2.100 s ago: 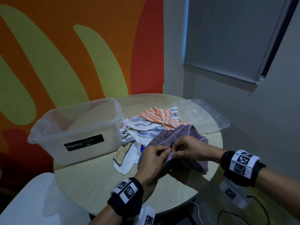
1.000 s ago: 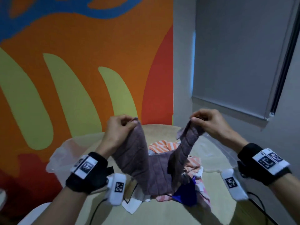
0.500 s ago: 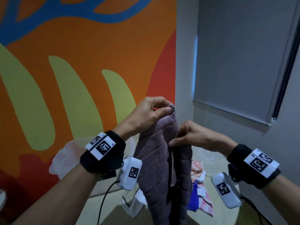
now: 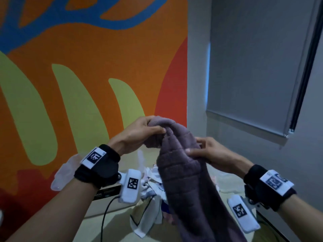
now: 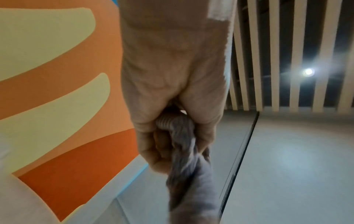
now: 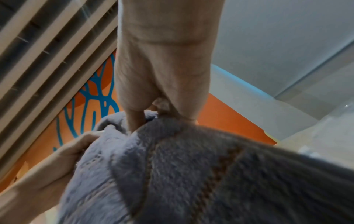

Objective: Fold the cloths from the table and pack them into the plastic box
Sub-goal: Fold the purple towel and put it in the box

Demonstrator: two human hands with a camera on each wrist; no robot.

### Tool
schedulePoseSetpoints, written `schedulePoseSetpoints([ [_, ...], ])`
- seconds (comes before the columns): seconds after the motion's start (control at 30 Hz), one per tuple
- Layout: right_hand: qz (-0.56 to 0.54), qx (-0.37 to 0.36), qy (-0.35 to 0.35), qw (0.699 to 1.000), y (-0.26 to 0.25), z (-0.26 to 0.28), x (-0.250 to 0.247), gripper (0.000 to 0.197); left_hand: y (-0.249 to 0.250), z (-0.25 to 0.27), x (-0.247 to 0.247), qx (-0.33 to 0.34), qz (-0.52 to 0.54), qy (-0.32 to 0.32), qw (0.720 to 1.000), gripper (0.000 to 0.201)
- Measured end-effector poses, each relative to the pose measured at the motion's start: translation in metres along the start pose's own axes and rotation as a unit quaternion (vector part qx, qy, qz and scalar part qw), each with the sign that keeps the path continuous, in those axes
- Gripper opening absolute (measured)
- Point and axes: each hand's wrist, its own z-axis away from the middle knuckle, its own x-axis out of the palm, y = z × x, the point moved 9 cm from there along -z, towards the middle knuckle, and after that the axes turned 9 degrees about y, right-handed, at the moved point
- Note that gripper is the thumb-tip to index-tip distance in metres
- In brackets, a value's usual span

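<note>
We see the hanging purple towel (image 4: 185,186) blocking the table's middle, cloth pile (image 4: 152,187) under it. Plastic box (image 4: 64,173) sits left behind our left hand (image 4: 138,135); open air above.

Orange mural wall (image 4: 87,58) beside grey window blind (image 4: 253,67).

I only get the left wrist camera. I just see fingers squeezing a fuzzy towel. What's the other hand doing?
Observer: The right hand pinches the same purple towel, a bit lower than the left hand.
Operator: Is the towel lying on the table?
Observer: No, it hangs from both hands above a pile of cloths on the table.
Operator: Where's the box?
Observer: The plastic box sits behind the left wrist, mostly hidden.
</note>
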Motion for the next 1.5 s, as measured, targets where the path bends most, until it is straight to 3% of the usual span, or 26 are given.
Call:
schedulePoseSetpoints([
  [0.1,0.007,0.004,0.056,0.998,0.002,-0.004,-0.008,0.017,-0.009,-0.008,0.007,-0.008,0.016,0.024,1.0,0.031],
  [0.2,-0.049,-0.011,0.109,0.993,-0.013,-0.009,-0.026,0.024,-0.03,-0.002,0.026,-0.062,-0.008,-0.088,0.994,0.046],
  [0.3,-0.087,-0.01,0.075,0.993,-0.027,-0.007,-0.025,0.027,-0.045,0.011,0.038,-0.097,-0.077,-0.155,0.98,0.045],
  [0.4,-0.112,-0.01,0.055,0.992,-0.032,-0.006,-0.024,0.029,-0.037,0.002,0.03,-0.073,0.141,-0.051,0.986,0.05],
  [0.47,-0.138,-0.008,0.077,0.987,-0.031,-0.008,-0.027,0.029,-0.038,0.001,0.026,-0.078,0.325,0.043,0.941,0.052],
  [0.53,-0.153,-0.004,0.126,0.98,-0.023,-0.013,-0.035,0.03,-0.051,0.011,0.046,-0.122,0.412,0.068,0.9,0.062],
  [0.57,-0.153,-0.003,0.151,0.977,-0.018,-0.015,-0.038,0.03,-0.055,0.02,0.063,-0.137,0.393,0.051,0.908,0.058],
  [0.63,-0.134,0.009,0.193,0.972,-0.004,-0.02,-0.045,0.028,-0.061,0.036,0.088,-0.136,0.279,0.007,0.951,0.038],
  [0.7,-0.098,0.037,0.202,0.974,0.011,-0.022,-0.048,0.022,-0.075,0.037,0.09,-0.129,0.186,0.01,0.974,0.032],
  [0.77,-0.071,0.088,0.135,0.984,0.029,-0.019,-0.04,0.018,-0.093,0.031,0.08,-0.141,0.135,0.023,0.98,0.029],
  [0.83,-0.03,0.146,0.018,0.989,0.048,-0.01,-0.027,0.025,-0.105,0.025,0.067,-0.167,0.084,0.021,0.982,0.024],
  [0.9,0.078,0.18,-0.058,0.979,0.069,-0.007,-0.028,0.028,-0.115,0.02,0.065,-0.192,-0.011,-0.052,0.98,0.024],
  [0.97,0.155,0.185,-0.062,0.969,0.08,-0.019,-0.037,0.021,-0.121,0.011,0.065,-0.194,-0.118,-0.143,0.963,0.027],
  [1.0,0.146,0.167,-0.037,0.974,0.078,-0.032,-0.042,0.02,-0.119,-0.002,0.06,-0.177,-0.15,-0.136,0.963,0.028],
  [1.03,0.112,0.138,0.004,0.984,0.072,-0.049,-0.048,0.018,-0.115,-0.021,0.05,-0.158,-0.157,-0.088,0.971,0.029],
  [1.1,-0.003,0.081,0.109,0.991,0.053,-0.074,-0.064,0.011,-0.107,-0.06,0.021,-0.114,-0.119,0.079,0.983,0.031],
  [1.17,-0.053,0.072,0.15,0.985,0.05,-0.088,-0.068,0.018,-0.108,-0.08,0.007,-0.083,-0.146,0.172,0.971,0.051],
  [1.23,0.035,0.102,0.123,0.987,0.071,-0.09,-0.062,0.022,-0.137,-0.089,0.022,-0.089,-0.223,0.151,0.959,0.069],
  [1.3,0.174,0.135,0.095,0.971,0.108,-0.084,-0.062,0.018,-0.162,-0.076,0.048,-0.104,-0.297,0.109,0.943,0.059],
  [1.4,0.295,0.163,0.05,0.94,0.16,-0.062,-0.063,0.035,-0.204,-0.039,0.083,-0.146,-0.382,0.033,0.912,0.032],
  [1.5,0.384,0.12,0.02,0.915,0.18,-0.04,-0.056,0.022,-0.249,-0.002,0.102,-0.166,-0.399,-0.022,0.901,0.015],
])
